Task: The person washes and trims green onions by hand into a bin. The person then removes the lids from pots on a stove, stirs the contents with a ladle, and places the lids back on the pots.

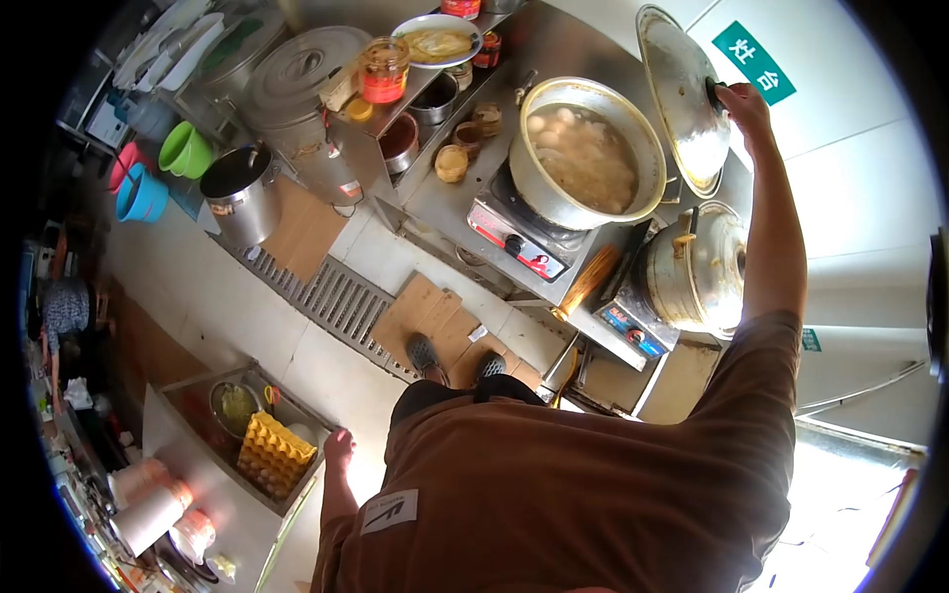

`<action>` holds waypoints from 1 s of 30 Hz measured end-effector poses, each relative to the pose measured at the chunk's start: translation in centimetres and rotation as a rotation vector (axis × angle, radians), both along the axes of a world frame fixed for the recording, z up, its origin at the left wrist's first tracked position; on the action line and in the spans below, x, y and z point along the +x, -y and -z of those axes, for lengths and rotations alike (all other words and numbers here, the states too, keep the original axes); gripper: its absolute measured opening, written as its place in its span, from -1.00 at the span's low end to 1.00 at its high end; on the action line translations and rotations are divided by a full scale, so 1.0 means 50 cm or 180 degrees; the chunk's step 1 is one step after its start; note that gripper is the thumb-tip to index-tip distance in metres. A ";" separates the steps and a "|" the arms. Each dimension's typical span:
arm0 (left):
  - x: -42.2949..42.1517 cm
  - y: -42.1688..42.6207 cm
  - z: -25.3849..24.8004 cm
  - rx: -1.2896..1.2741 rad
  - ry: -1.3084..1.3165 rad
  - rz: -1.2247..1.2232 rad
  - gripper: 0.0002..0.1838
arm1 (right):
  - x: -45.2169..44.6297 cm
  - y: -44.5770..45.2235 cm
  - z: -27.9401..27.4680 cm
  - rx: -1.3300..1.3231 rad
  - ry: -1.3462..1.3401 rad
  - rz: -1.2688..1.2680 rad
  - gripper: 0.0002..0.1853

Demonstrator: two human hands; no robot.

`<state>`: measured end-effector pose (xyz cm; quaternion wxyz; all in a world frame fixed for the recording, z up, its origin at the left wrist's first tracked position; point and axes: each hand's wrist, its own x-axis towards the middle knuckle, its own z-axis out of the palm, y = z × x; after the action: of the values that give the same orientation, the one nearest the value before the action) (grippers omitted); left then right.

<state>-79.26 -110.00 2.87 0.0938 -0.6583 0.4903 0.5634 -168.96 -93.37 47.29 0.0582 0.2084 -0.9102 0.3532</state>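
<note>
My right hand [743, 107] is raised at the upper right, its fingers closed round the black knob of a metal pot lid [684, 109]. The lid is tilted nearly on edge beside a large pot [532, 183]. This pot stands uncovered on a gas stove [509, 237]; pale round pieces [573, 128] sit in its cloudy brownish liquid. My left hand [339, 450] hangs low by my side, near the rim of a metal basin, fingers curled with nothing visible in them.
A second lidded pot [682, 282] sits on another burner [633, 331] at the right. Jars [384, 69] and a plate of food [435, 42] rest on a shelf. Yellow egg trays [272, 450] lie in the basin. A tall steel pot [242, 198] and cardboard [425, 311] are on the floor.
</note>
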 end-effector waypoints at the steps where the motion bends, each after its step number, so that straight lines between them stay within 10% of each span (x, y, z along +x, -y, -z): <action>1: -0.022 0.016 -0.001 -0.0104 -0.0306 -0.0079 -0.69 | -0.003 -0.019 0.004 -0.0013 0.0000 0.0028 -0.56; 19: -0.013 -0.063 -0.012 0.0311 -0.0060 0.0385 -0.69 | -0.024 -0.447 0.095 0.1158 -0.0191 0.1032 -0.59; 21: 0.013 -0.078 0.019 -0.0652 -0.0693 0.1401 -0.76 | -0.026 -0.519 0.114 0.1219 -0.0043 0.1269 -0.58; 30: -0.184 -0.048 -0.070 -0.0079 -0.0457 0.0354 -0.77 | 0.018 -0.656 0.228 0.1639 0.0225 0.1754 -0.58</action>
<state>-88.45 -107.61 6.35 0.0815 -0.5891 0.5386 0.5969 -168.08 -60.58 35.89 0.0652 -0.0487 -0.9925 0.0909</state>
